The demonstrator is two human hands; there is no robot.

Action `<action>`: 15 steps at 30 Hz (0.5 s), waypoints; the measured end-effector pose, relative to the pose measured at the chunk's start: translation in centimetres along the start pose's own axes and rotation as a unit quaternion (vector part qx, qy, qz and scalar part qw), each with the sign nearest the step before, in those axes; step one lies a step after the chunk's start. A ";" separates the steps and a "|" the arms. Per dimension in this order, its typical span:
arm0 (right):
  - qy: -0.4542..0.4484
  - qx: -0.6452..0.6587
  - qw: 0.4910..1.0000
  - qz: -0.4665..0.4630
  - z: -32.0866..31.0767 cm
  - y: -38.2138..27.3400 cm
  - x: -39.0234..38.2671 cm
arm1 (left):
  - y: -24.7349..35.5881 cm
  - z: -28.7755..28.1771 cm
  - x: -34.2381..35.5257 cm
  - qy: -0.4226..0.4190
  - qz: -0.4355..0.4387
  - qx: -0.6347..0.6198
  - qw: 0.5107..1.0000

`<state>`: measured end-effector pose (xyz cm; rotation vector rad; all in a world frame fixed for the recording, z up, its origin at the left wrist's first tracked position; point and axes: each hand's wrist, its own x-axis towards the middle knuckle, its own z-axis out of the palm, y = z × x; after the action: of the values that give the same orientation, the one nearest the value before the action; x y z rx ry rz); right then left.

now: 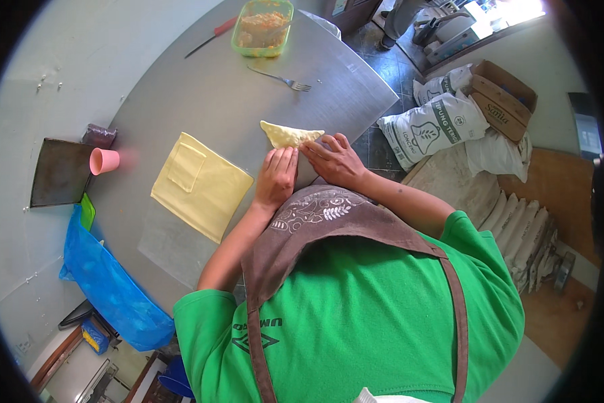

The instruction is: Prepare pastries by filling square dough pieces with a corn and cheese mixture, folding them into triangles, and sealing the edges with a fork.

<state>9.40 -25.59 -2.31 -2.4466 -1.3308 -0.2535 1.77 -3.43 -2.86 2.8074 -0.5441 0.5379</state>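
A pale yellow pastry, folded into a triangle, lies near the table edge in front of me. My left hand has its fingertips pressed together on the pastry's near side. On the right corner, my right hand pinches the dough with its thumb and fingers. To the left of my hands rests a stack of flat yellow dough sheets, with a smaller square piece on top. Farther off are a fork and a green plastic container holding an orange-white shredded filling.
A red-handled knife lies beside the container. At the left, a pink cup stands near the wall, with a blue plastic bag at the table's edge. White sacks and a cardboard box stand on the right.
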 end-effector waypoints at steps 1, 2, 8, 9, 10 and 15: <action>-0.017 0.011 1.000 0.006 -0.1 0.0 0.2 | 0.2 0.1 0.1 0.001 -0.003 -0.003 1.000; -0.017 0.011 1.000 0.007 -0.3 0.0 0.3 | 0.2 0.1 0.3 0.002 -0.007 -0.006 1.000; -0.004 -0.013 1.000 0.009 -0.7 -0.2 0.3 | 0.1 0.6 0.4 -0.007 -0.023 -0.029 0.999; -0.023 0.006 1.000 0.018 -0.9 -0.2 0.1 | 0.3 0.6 0.3 -0.007 -0.022 -0.031 0.999; -0.040 0.025 0.999 0.024 -1.1 0.0 0.4 | 0.3 0.7 0.2 -0.006 -0.024 -0.016 1.000; -0.011 -0.017 0.998 0.055 -1.2 -0.3 -0.1 | 0.7 0.6 0.5 0.000 0.003 0.022 1.000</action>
<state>9.09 -26.01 -1.13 -2.5470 -1.2060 -0.2230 2.13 -4.36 -3.08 2.8479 -0.5473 0.5592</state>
